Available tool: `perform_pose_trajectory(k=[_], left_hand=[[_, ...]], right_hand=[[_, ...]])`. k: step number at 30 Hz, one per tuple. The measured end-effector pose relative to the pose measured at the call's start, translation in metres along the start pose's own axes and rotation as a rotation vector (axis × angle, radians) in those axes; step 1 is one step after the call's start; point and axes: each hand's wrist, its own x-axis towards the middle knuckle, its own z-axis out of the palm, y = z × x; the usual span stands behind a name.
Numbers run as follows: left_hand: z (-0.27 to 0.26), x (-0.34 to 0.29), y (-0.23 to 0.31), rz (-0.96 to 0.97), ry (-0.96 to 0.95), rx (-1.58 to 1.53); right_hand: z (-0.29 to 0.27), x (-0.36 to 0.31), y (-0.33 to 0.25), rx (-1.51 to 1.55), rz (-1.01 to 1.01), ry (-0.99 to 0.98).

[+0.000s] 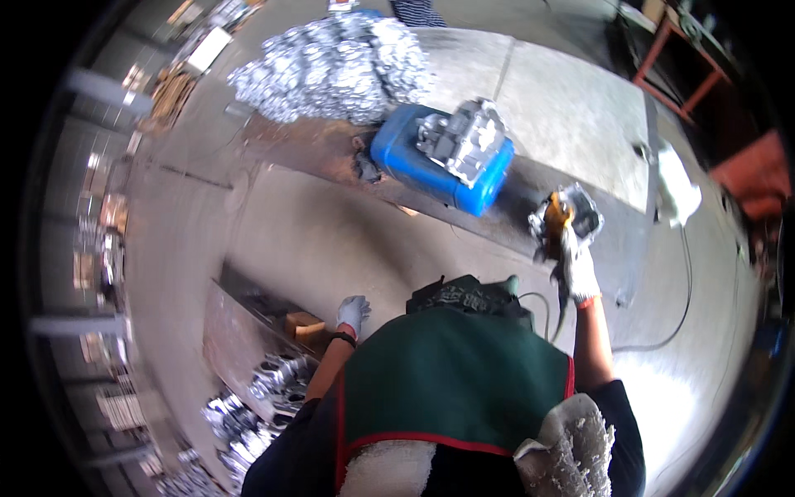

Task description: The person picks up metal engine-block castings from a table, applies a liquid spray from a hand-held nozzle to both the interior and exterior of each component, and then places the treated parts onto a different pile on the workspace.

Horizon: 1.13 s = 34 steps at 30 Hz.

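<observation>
My right hand (577,269), in a white glove with a red cuff, reaches forward over the workbench and is closed round a yellow-and-dark hand-held power tool (559,213). Right beside the tool lies a silver cast-metal housing (587,217); blur hides whether they touch. My left hand (354,312), also gloved, hangs low at the left with its fingers loosely stretched and nothing in it. On the bench, a blue plastic jerrycan (397,149) lies on its side, with another cast-metal housing (468,141) resting on top.
A large heap of silver castings (331,70) covers the bench's far left. More castings (277,377) and a brown block (304,323) sit beside my left arm. A white sack (677,184) hangs at the bench's right end, and a cable (686,286) trails across the floor.
</observation>
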Motion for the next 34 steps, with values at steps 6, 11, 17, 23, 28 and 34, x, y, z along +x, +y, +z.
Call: perform_pose_trajectory(k=[6, 11, 17, 23, 28, 34], left_hand=[[-0.001, -0.013, 0.005, -0.172, 0.034, -0.558], [-0.043, 0.012, -0.048, -0.108, -0.185, -1.327], [-0.02, 0.013, -0.075, -0.248, 0.253, -1.266], [-0.062, 0.087, -0.213, 0.013, -0.559, -1.323], [-0.098, 0.097, -0.203, -0.401, 0.162, -1.08], [-0.197, 0.122, -0.2, -0.299, 0.065, -1.294]], right_hand=[[0.015, 0.001, -0.015, -0.303, 0.245, -0.598], [0.038, 0.029, -0.015, -0.524, 0.281, -0.829], [0.08, 0.071, -0.021, -0.437, 0.231, -0.801], [0.208, 0.12, -0.053, -0.502, -0.142, -0.408], [0.298, 0.19, -0.085, -0.337, -0.119, -0.12], [0.378, 0.294, -0.081, -0.335, -0.029, -0.071]])
